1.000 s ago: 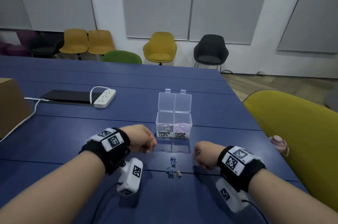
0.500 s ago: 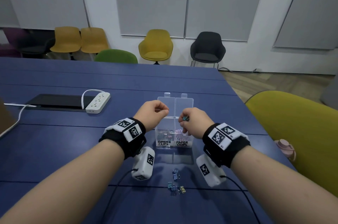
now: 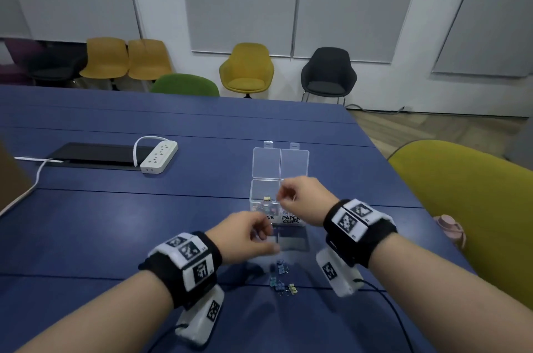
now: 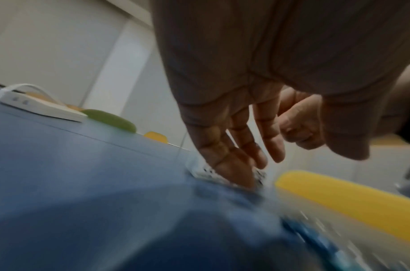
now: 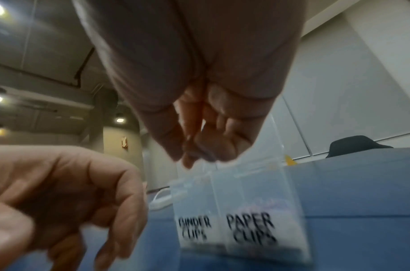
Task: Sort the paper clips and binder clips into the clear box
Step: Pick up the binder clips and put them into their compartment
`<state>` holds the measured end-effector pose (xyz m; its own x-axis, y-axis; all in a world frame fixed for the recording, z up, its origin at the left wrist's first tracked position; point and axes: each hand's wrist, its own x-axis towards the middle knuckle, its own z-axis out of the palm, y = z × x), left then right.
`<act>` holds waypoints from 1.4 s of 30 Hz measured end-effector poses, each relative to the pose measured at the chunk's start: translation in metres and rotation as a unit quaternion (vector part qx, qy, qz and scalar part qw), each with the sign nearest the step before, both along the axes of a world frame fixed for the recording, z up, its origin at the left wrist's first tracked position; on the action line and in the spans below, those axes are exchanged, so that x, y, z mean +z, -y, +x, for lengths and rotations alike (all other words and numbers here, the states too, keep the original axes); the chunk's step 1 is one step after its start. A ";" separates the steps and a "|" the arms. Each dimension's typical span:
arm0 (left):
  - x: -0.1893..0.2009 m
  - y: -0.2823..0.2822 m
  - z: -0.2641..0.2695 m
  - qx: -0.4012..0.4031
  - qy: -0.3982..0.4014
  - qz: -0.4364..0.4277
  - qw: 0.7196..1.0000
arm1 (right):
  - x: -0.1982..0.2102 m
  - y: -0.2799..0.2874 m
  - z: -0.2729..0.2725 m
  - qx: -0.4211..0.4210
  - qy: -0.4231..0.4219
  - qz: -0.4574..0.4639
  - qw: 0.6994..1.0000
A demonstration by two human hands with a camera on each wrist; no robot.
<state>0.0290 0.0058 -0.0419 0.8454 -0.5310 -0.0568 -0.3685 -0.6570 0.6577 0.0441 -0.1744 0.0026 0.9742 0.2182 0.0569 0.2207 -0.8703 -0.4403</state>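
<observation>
Since a moment ago, my left hand (image 3: pixel 245 237) has dropped back from the clear box (image 3: pixel 279 202) toward the little binder clips (image 3: pixel 281 280) on the counter (image 3: pixel 115 222) in front of it; its fingers (image 4: pixel 234 161) hang loose, holding nothing. Those clips are light, hard and slippery, so I would pinch their sides. My right hand (image 3: pixel 302 196) is above the box, fingertips (image 5: pixel 192 152) close together; I cannot tell what they hold.

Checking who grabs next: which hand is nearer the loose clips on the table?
Left. The left hand hovers just above the loose clips; the right hand is farther back, over the clear box.
</observation>
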 end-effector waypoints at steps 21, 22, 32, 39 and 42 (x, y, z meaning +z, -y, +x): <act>-0.028 0.011 -0.052 -0.125 0.136 0.177 0.967 | -0.049 -0.009 -0.059 0.157 -0.126 -0.163 0.966; -0.027 0.008 -0.051 -0.107 0.128 0.184 0.969 | -0.048 -0.008 -0.059 0.153 -0.129 -0.170 0.965; -0.024 0.000 -0.033 -0.044 0.095 0.224 0.969 | -0.032 0.008 -0.072 0.079 -0.220 -0.314 0.920; -0.023 0.004 -0.032 0.002 0.053 0.259 0.964 | -0.031 0.011 -0.090 0.070 -0.228 -0.332 0.913; -0.018 0.007 -0.031 0.014 0.042 0.276 0.960 | -0.034 0.007 -0.090 0.065 -0.221 -0.338 0.912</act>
